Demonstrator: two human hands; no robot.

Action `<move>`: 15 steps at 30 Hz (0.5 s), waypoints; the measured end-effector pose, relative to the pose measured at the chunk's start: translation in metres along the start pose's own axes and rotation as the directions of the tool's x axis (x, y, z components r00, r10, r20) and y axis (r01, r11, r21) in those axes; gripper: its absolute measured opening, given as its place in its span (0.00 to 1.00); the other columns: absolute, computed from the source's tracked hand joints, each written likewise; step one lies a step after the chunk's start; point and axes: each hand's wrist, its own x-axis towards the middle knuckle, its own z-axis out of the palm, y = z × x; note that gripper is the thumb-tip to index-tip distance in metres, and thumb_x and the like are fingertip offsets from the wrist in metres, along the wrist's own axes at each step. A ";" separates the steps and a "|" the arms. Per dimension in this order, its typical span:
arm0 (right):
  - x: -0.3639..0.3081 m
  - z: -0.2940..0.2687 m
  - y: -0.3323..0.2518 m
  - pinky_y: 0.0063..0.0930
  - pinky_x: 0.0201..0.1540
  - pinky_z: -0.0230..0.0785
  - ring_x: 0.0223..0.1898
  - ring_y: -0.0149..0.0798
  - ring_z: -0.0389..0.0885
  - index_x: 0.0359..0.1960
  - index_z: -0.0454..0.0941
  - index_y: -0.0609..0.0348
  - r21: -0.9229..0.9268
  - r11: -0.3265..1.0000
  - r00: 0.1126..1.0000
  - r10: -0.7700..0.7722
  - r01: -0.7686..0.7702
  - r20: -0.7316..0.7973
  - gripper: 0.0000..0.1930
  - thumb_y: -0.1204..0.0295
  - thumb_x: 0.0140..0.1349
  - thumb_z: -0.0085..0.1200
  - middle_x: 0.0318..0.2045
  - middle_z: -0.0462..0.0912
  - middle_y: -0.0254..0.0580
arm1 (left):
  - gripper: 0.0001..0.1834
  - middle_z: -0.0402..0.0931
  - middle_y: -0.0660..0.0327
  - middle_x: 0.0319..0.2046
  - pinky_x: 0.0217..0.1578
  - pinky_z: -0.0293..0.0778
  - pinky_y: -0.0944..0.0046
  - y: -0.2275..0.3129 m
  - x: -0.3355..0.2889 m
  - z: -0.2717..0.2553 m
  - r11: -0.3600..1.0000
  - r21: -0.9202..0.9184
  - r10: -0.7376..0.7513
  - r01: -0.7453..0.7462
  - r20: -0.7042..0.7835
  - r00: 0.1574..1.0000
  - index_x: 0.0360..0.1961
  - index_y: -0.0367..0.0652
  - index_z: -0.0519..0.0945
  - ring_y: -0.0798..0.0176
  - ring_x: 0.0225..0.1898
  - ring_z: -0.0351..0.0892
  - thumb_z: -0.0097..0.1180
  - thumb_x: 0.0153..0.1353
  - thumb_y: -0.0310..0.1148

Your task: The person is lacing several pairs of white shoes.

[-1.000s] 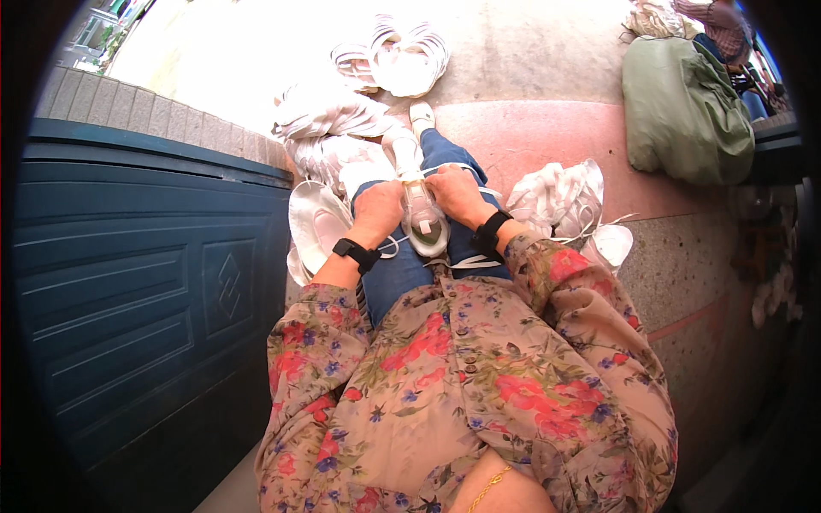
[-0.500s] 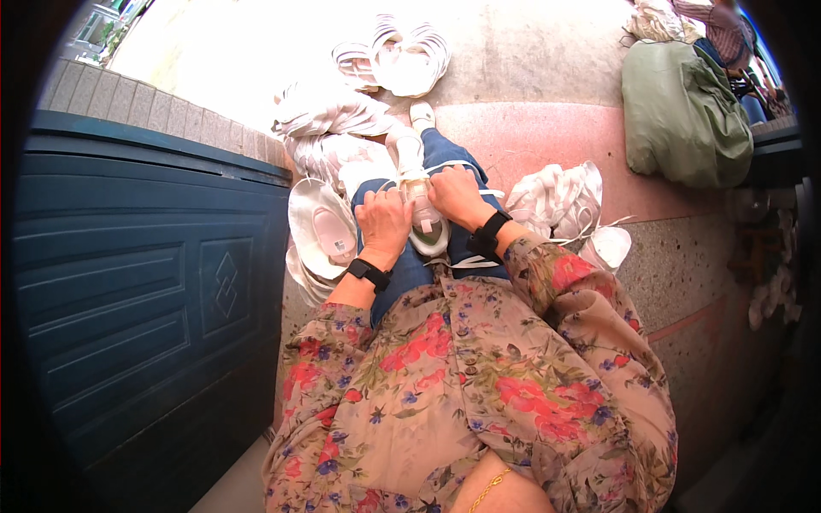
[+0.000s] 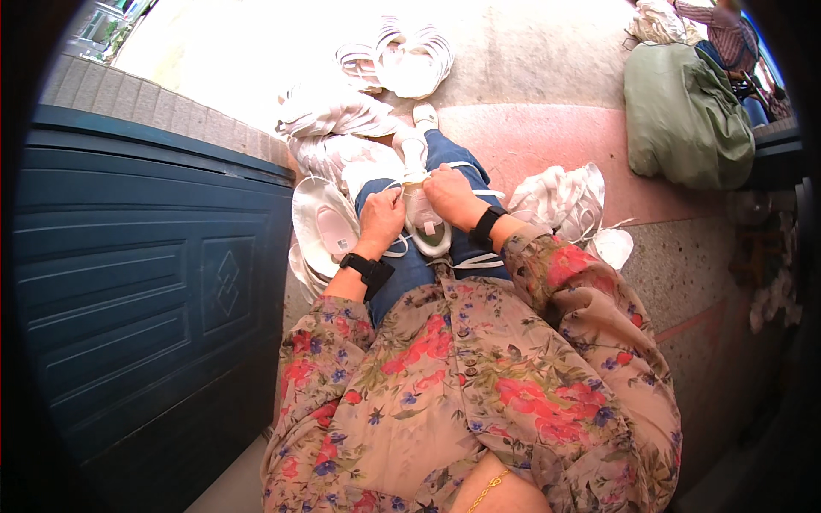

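Note:
A white and pale pink sneaker (image 3: 427,221) lies across my jeans-covered thighs, its opening toward my body. My left hand (image 3: 381,219) is at the shoe's left edge, fingers closed in a pinch on a white shoelace (image 3: 399,247). On the other side my right hand (image 3: 455,198) grips the lace at the top of the shoe, knuckles up. Loose lace lies over both legs. The exact grip of the fingertips is partly hidden by the hands.
To my left stand stacked pale shoe parts (image 3: 332,229) beside a dark blue panelled door (image 3: 154,256). White bundles (image 3: 338,115) lie ahead, with more shoe pieces (image 3: 560,201) at right. A green sack (image 3: 684,115) stands far right, near another person (image 3: 727,38).
My left hand has drawn slightly left off the shoe and curled tighter. The right hand has shifted a little toward the shoe's middle. A lace loop now shows beside the left hand.

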 end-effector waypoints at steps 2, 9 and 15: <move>0.002 -0.006 -0.005 0.33 0.36 0.65 0.37 0.42 0.72 0.21 0.78 0.56 -0.143 0.988 0.999 -0.047 0.050 0.026 0.05 0.72 0.44 0.50 0.29 0.76 0.41 | 0.12 0.76 0.48 0.24 0.30 0.70 0.60 0.003 -0.003 -0.004 0.999 0.032 -0.037 0.035 0.058 0.998 0.34 0.37 0.78 0.50 0.26 0.76 0.51 0.51 0.32; -0.028 -0.018 0.008 0.32 0.35 0.60 0.33 0.40 0.69 0.22 0.76 0.55 0.252 0.953 0.917 -0.055 0.166 -0.396 0.03 0.76 0.45 0.50 0.24 0.70 0.37 | 0.11 0.75 0.55 0.31 0.39 0.67 0.60 0.034 0.014 -0.013 0.957 0.263 0.157 -0.122 -0.115 0.981 0.29 0.40 0.79 0.52 0.39 0.70 0.52 0.51 0.37; -0.048 -0.020 -0.005 0.31 0.35 0.60 0.32 0.41 0.70 0.24 0.74 0.56 0.454 0.872 0.876 0.063 0.185 -0.478 0.03 0.77 0.45 0.53 0.25 0.70 0.37 | 0.13 0.75 0.50 0.20 0.27 0.70 0.56 0.045 0.054 -0.015 0.983 0.149 0.082 -0.111 0.184 0.979 0.25 0.36 0.78 0.49 0.25 0.76 0.54 0.51 0.38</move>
